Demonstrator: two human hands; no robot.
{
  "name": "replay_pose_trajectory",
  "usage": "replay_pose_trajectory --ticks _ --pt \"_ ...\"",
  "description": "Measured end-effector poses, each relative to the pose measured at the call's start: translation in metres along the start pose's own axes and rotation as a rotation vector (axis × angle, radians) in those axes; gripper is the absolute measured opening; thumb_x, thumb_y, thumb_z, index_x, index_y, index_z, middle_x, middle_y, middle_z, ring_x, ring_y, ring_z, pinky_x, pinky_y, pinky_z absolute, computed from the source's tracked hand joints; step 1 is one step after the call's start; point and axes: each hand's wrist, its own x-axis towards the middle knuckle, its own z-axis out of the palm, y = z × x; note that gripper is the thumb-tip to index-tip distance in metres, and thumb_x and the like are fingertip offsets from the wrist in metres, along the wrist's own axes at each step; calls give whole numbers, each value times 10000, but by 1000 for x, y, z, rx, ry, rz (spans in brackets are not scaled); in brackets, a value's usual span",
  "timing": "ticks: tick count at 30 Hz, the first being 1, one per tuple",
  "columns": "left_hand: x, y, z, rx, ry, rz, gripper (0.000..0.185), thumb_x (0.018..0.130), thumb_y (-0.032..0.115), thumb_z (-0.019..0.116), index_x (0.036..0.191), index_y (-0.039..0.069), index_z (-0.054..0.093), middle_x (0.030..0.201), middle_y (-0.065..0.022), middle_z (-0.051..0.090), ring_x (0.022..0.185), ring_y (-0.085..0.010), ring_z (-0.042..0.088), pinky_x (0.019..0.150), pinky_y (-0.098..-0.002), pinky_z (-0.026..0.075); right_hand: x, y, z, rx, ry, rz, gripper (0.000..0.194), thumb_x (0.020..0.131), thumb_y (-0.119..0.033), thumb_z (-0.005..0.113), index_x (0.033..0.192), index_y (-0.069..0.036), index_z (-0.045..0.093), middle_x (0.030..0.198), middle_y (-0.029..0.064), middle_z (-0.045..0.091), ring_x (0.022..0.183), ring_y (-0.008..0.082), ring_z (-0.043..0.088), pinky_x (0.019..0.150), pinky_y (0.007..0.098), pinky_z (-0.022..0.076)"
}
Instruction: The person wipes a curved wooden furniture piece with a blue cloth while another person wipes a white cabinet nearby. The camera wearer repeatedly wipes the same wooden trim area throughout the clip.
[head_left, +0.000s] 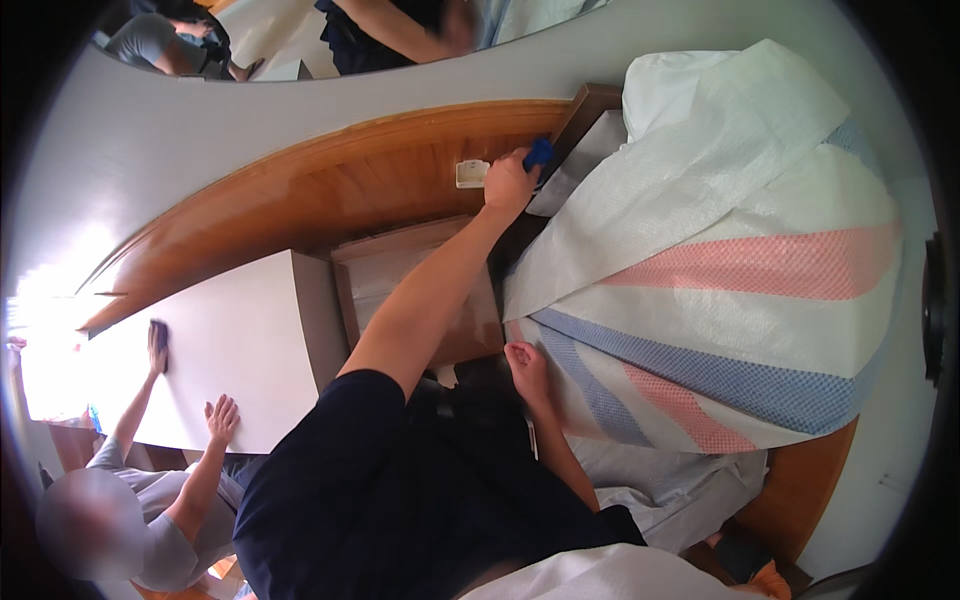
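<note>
My left hand reaches far forward and grips a small blue cloth against the corner where the brown wood panel meets a dark brown frame. Just left of that hand, a white wall socket box sits on the panel. Low in front of my body, my right hand has its fingers loosely curled, with nothing visible in them. It lies beside a large white woven sack with red and blue stripes. Between my arms and the panel is a brown box-like piece, partly covered by my left forearm.
At left, a co-worker in grey has both hands on a large white cabinet, one with a dark pad. A mirror spans the top. More white sheeting lies below the sack; part of another person shows at the lower right.
</note>
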Motion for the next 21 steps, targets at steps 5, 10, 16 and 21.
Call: replay_pose_trajectory --ticks 5,10,16,21 --pt "11 25 -13 -67 59 -7 372 852 337 712 1084 46 708 1001 -237 694 923 -390 675 816 -444 541 11 10 -6 17 -21 -22 234 935 -187 688 1036 21 657 930 69 697 867 126 655 801 258 510" --pt "10 27 -20 -195 48 -186 435 810 384 745 1049 21 719 906 -242 703 890 -393 686 799 -440 549 16 16 2 37 -17 -70 260 945 -229 678 1032 16 667 902 82 703 844 143 667 780 276 516" --pt "14 19 -24 -221 103 -305 449 785 390 753 1027 13 727 932 -236 709 890 -378 695 803 -432 550 20 14 4 95 -61 -33 231 932 -168 692 1052 26 654 929 66 697 868 129 658 811 253 513" --pt "0 -10 -55 -298 243 -397 458 779 372 777 1016 -16 720 920 -223 719 868 -321 714 773 -404 554 23 5 6 10 -81 -24 236 937 -202 690 1034 12 668 893 61 693 810 119 649 768 254 508"
